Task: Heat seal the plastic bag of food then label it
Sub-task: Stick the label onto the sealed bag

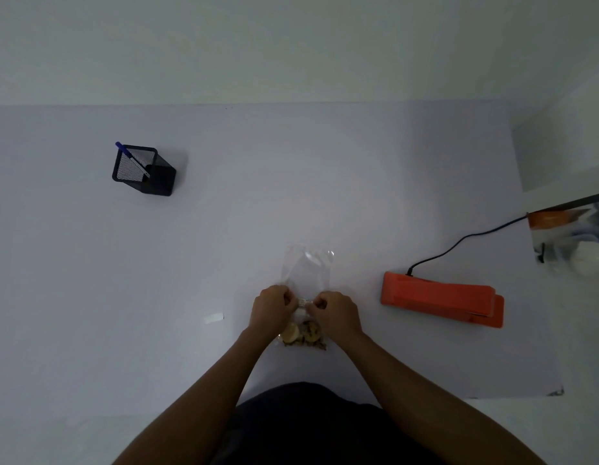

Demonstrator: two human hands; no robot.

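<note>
A clear plastic bag (pixel 307 270) lies flat on the white table (pixel 224 229), its open end pointing away from me. Brown and yellow food (pixel 303 334) fills its near end. My left hand (pixel 269 305) and my right hand (pixel 336 312) pinch the bag from both sides across its middle, just above the food, bunching the plastic between them. An orange heat sealer (pixel 442 298) sits shut to the right of the bag, its black cable (pixel 465 239) running off to the right. A small white label (pixel 213 317) lies on the table left of my left hand.
A black mesh pen holder (pixel 144 171) with a blue-capped pen (pixel 132 159) stands at the far left. At the right table edge are an orange and white package (pixel 556 219) and some pale objects (pixel 590 260). A wall rises behind the table.
</note>
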